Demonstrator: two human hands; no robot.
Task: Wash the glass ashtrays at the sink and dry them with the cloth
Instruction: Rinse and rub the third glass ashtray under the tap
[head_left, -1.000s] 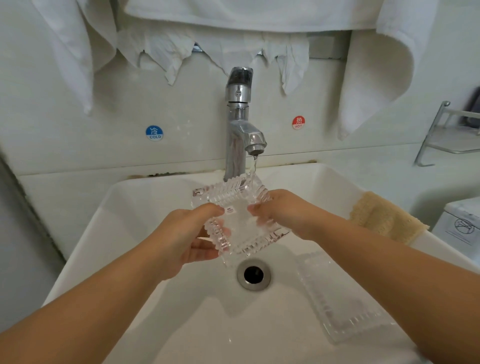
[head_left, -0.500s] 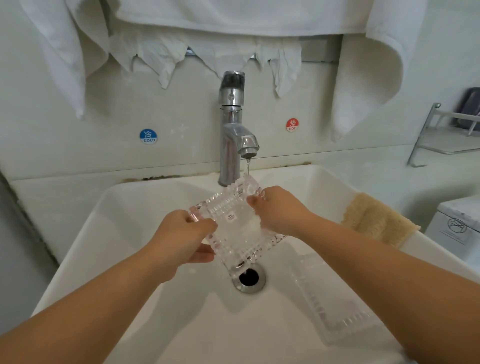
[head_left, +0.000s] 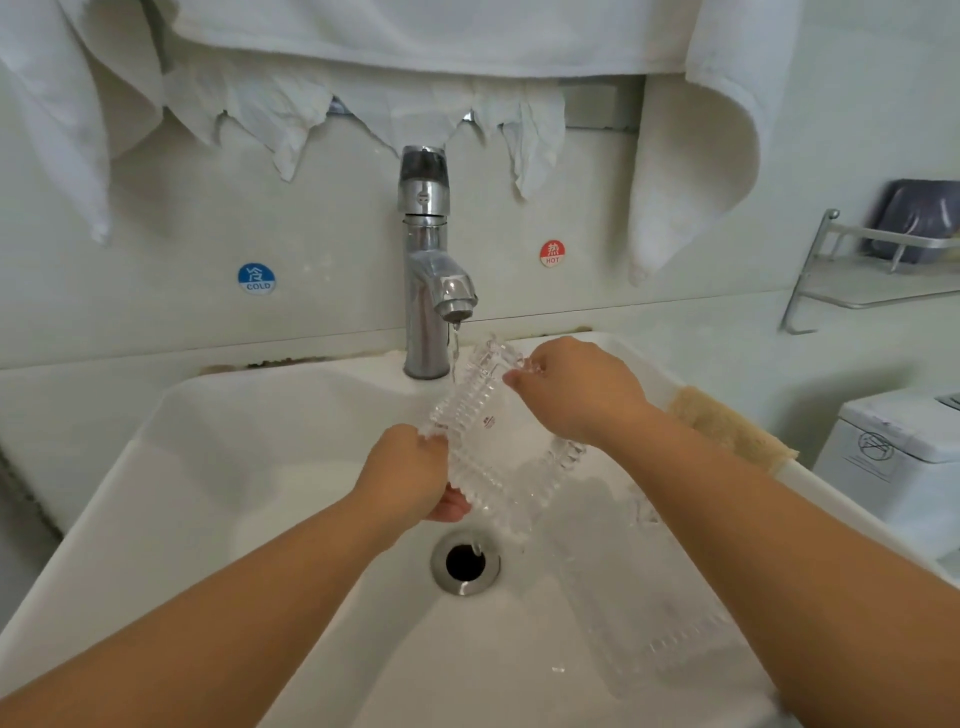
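So both hands were on one ashtray (head_left: 493, 441), held tilted over the sink (head_left: 218, 467) just under the tap (head_left: 426, 260), with a thin stream of water hitting its far upper edge. The left hand (head_left: 410, 475) had fingers curled round the near lower-left corner, thumb on top and fingers underneath, while the right hand (head_left: 576, 392) pinched the far upper edge. That put the ashtray's long side running diagonally, from near-left up to far-right, sitting right between the two hands, so I'd guess any turn to rinse another side pivots on those two corners. The drain (head_left: 465, 563) sat directly below it. A second ashtray (head_left: 654, 618) was lying flat in the basin off to the right, closer to the right arm, and looked like it wasn't done yet. The tan cloth (head_left: 727, 428) was draped on the sink's right rim, also on the right hand's side, so that hand seemed the obvious one to grab it for drying.
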